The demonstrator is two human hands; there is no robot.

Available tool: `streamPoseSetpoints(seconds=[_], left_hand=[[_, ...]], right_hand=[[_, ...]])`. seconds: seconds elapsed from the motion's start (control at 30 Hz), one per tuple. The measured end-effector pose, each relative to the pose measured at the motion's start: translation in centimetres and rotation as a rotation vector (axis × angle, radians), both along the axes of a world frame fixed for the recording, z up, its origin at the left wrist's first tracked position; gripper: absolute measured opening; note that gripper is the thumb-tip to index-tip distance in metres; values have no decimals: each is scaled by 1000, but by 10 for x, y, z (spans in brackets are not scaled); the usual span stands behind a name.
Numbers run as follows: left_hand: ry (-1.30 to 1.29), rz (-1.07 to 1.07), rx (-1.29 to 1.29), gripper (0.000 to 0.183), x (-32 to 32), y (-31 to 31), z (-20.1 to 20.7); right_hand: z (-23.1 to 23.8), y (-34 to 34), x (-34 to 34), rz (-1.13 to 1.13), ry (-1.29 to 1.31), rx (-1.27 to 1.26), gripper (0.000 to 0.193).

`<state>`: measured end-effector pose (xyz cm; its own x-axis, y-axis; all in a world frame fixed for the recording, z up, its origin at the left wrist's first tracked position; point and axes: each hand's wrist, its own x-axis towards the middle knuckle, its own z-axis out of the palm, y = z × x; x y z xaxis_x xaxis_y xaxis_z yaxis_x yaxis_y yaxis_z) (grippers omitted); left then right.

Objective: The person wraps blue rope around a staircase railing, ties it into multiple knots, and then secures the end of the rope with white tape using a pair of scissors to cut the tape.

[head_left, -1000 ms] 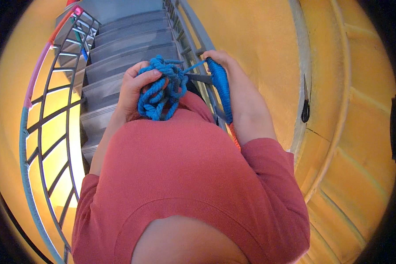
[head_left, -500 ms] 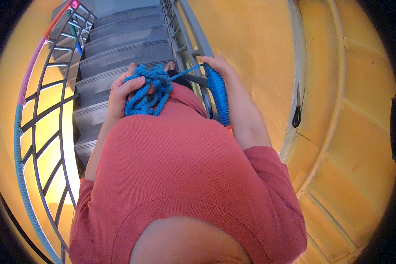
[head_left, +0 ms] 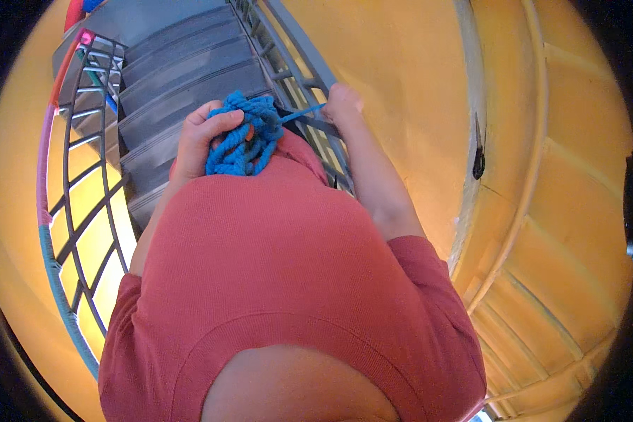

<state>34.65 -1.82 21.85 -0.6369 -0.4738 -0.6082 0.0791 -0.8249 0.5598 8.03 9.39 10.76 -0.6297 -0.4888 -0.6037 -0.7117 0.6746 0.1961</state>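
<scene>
The left hand had its grip clamped around a bundle of blue cord, held against the red shirt so the loops stayed gathered. The right hand pinched one strand taut beside the grey stair railing, above the grey steps.

Count: 2 hands, left hand and right hand. 1 bundle of blue rope, 1 strand running off it to the right hand. 2 stair railings: left railing, right railing. About 6 grey steps visible. 1 red shirt.
</scene>
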Motion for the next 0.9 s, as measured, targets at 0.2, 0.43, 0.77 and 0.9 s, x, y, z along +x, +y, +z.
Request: streamPoseSetpoints(seconds=[0.2,0.43,0.77,0.9], left_hand=[[-38,-84,19,11,5,-16,3],[-81,-78,71,13,6,-29,-4],[-65,19,283,21,-12,-55,-4],[-74,-12,224,19,-28,-64,5]], right_hand=[[3,3,-16,-50,-114,57,35],[-4,16,-35,-232,-331,-138,46],[-16,42,-49,-799,-827,-517,50],[1,47,-35,-672,-568,-995,61]])
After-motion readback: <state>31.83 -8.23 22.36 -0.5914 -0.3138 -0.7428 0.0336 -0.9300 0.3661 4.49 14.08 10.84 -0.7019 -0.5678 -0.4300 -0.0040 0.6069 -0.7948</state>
